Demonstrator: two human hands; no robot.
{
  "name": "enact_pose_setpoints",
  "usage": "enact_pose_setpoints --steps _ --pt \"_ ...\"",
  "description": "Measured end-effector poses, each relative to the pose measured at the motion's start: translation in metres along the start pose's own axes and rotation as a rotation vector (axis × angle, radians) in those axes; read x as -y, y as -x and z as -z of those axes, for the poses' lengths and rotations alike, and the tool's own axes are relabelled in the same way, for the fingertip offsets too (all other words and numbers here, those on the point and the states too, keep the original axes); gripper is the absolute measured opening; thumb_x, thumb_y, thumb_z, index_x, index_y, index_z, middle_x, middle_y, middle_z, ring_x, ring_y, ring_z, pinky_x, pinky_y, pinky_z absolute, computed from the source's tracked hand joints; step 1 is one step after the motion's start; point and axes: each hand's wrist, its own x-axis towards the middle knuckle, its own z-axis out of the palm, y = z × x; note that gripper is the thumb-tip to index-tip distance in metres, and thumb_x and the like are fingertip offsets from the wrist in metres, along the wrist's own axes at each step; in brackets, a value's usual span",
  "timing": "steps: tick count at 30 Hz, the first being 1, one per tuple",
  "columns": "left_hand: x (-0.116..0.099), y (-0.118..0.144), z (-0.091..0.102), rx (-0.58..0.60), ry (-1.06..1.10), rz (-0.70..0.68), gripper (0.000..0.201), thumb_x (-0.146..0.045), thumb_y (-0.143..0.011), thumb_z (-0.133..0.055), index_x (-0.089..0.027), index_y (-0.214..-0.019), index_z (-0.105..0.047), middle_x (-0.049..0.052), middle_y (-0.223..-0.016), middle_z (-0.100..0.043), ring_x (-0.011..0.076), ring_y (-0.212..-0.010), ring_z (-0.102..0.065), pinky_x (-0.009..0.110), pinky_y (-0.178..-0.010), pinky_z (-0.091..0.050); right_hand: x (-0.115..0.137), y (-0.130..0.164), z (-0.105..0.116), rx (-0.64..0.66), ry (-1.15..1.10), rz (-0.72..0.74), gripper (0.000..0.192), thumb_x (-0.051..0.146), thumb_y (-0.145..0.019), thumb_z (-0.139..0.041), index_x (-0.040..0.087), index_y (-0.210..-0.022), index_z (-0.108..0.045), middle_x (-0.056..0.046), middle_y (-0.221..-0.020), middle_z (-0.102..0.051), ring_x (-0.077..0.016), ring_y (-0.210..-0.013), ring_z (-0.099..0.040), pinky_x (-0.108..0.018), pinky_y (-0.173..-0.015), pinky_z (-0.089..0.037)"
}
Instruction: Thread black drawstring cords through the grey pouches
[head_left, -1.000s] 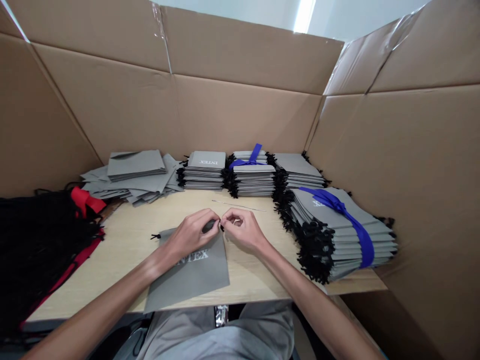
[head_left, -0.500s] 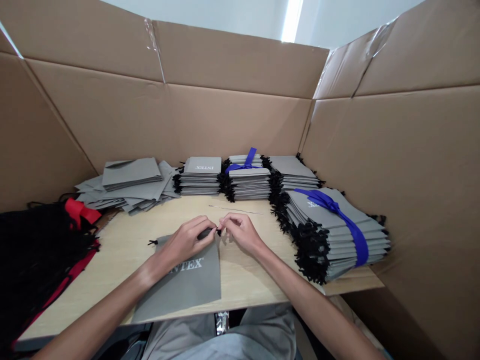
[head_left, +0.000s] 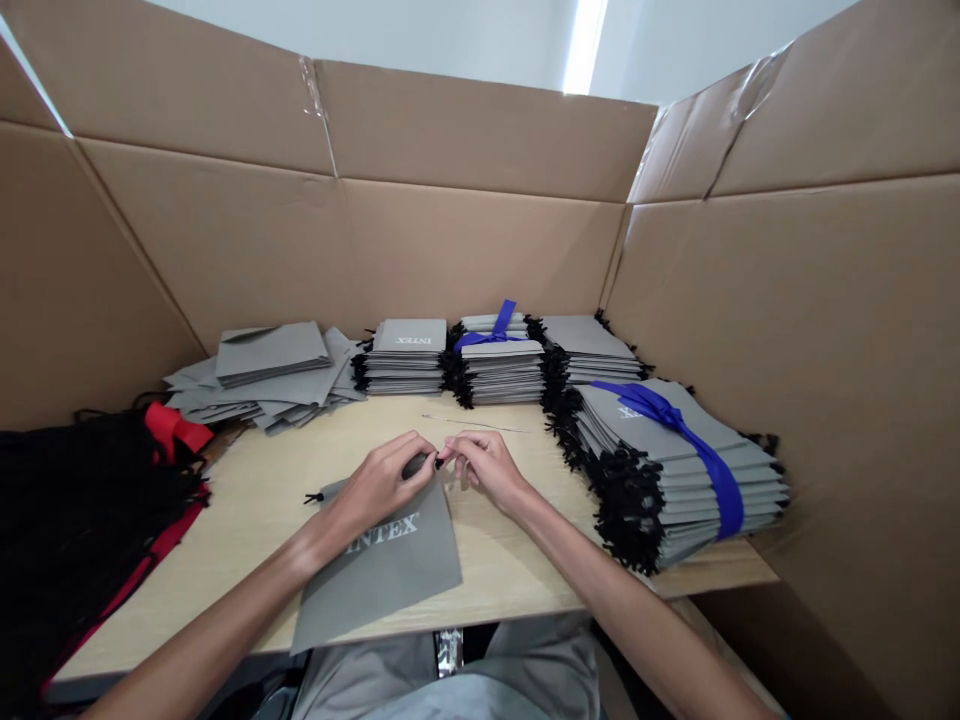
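Observation:
A grey drawstring bag [head_left: 397, 580] with white INTEX lettering lies slanted on the table, its lower corner by the front edge. My left hand [head_left: 386, 478] is closed on the bag's top right corner, thumb and fingers pinched together. Fingertip to fingertip with it, my right hand [head_left: 484, 468] pinches the short black cord [head_left: 439, 464] that comes out at that corner. The fingers partly hide the cord's end. At the bag's other top corner a knotted black cord end [head_left: 313, 497] sticks out. Beyond my hands lies a thin wire-like needle [head_left: 476, 423].
Stacks of grey bags [head_left: 409, 370] with black cord ends line the back. A bundle tied with blue ribbon [head_left: 679, 420] stands right. Loose grey pieces [head_left: 274, 355] are heaped back left, and black cords [head_left: 90, 530] lie left. Cardboard walls [head_left: 480, 240] enclose the table [head_left: 255, 500].
The bag has turned a little, its lower end shifting right. Both hands stay together at the corner, the right fingers slightly rearranged on the cord. The whole view has shifted slightly.

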Motion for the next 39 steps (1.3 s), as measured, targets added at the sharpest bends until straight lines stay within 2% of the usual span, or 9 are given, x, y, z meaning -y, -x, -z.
enact_pose_setpoints --steps 6,11,15,18,25,29,32,36,39 --pt "0.007 0.002 0.003 0.069 -0.024 0.057 0.022 -0.031 -0.109 -0.049 -0.023 -0.103 -0.068 0.003 -0.095 -0.075 0.0212 -0.086 -0.074 0.030 -0.080 -0.055 -0.014 -0.006 0.004 -0.051 0.070 0.087 0.037 0.052 -0.091 -0.069 0.018 -0.084 -0.079 -0.006 -0.084 -0.077 -0.0139 -0.063 -0.060 -0.025 -0.057 -0.045" --pt "0.014 0.004 -0.002 0.163 -0.061 0.172 0.031 -0.042 -0.110 -0.045 -0.024 -0.105 -0.070 0.006 -0.102 -0.079 0.0260 -0.093 -0.077 0.034 -0.084 -0.057 -0.027 -0.008 0.014 -0.125 0.319 0.170 0.019 0.031 -0.089 -0.068 0.018 -0.097 -0.080 -0.001 -0.082 -0.074 -0.0147 -0.069 -0.061 -0.024 -0.063 -0.046" --pt "0.017 0.004 -0.003 0.187 -0.018 0.248 0.032 -0.045 -0.109 -0.046 -0.025 -0.113 -0.071 0.006 -0.113 -0.082 0.0270 -0.103 -0.079 0.035 -0.091 -0.058 -0.025 -0.008 0.020 -0.107 0.430 0.184 0.021 0.020 -0.091 -0.064 0.019 -0.102 -0.082 -0.002 -0.089 -0.078 -0.0167 -0.077 -0.067 -0.025 -0.072 -0.050" --pt "0.018 0.003 -0.003 0.163 0.005 0.281 0.032 -0.047 -0.108 -0.049 -0.026 -0.116 -0.071 0.006 -0.117 -0.082 0.0271 -0.105 -0.079 0.035 -0.093 -0.058 -0.020 -0.006 0.021 -0.053 0.518 0.197 0.019 0.022 -0.095 -0.066 0.020 -0.101 -0.084 -0.006 -0.103 -0.083 -0.0202 -0.093 -0.073 -0.028 -0.083 -0.052" --pt "0.012 0.002 -0.002 0.113 0.097 0.290 0.027 -0.043 -0.105 -0.054 -0.026 -0.114 -0.071 0.004 -0.101 -0.081 0.0236 -0.087 -0.076 0.033 -0.082 -0.058 -0.015 -0.004 0.019 0.026 0.676 0.172 0.014 0.028 -0.095 -0.075 0.022 -0.099 -0.087 -0.004 -0.099 -0.083 -0.0186 -0.082 -0.069 -0.027 -0.074 -0.048" --pt "0.009 0.001 0.001 0.042 0.185 0.190 0.025 -0.027 -0.103 -0.048 -0.025 -0.087 -0.067 0.006 -0.099 -0.076 0.0228 -0.095 -0.074 0.031 -0.087 -0.057 -0.015 -0.005 0.018 0.000 0.694 0.157 0.014 0.020 -0.094 -0.072 0.021 -0.094 -0.086 -0.003 -0.093 -0.082 -0.0186 -0.080 -0.069 -0.027 -0.074 -0.046" --pt "0.009 0.001 0.002 -0.001 0.219 0.154 0.027 -0.020 -0.099 -0.048 -0.024 -0.075 -0.059 0.006 -0.093 -0.071 0.0209 -0.090 -0.071 0.029 -0.085 -0.055 -0.011 -0.003 0.016 -0.012 0.684 0.173 0.014 0.023 -0.097 -0.070 0.021 -0.094 -0.084 -0.004 -0.095 -0.082 -0.0191 -0.083 -0.069 -0.027 -0.076 -0.046" --pt "0.009 0.000 0.000 -0.033 0.266 0.170 0.030 -0.026 -0.103 -0.049 -0.024 -0.078 -0.064 0.005 -0.088 -0.070 0.0212 -0.085 -0.070 0.030 -0.082 -0.055 -0.006 0.003 0.010 0.049 0.622 0.235 0.024 0.039 -0.105 -0.066 0.022 -0.105 -0.083 -0.005 -0.104 -0.082 -0.0203 -0.092 -0.069 -0.028 -0.082 -0.047" --pt "0.008 -0.001 -0.002 -0.056 0.298 0.238 0.032 -0.036 -0.107 -0.048 -0.024 -0.091 -0.072 0.007 -0.092 -0.074 0.0236 -0.088 -0.072 0.033 -0.085 -0.057 -0.009 0.005 0.002 0.104 0.606 0.253 0.020 0.040 -0.097 -0.076 0.022 -0.101 -0.083 -0.002 -0.094 -0.079 -0.0184 -0.082 -0.064 -0.027 -0.074 -0.042"
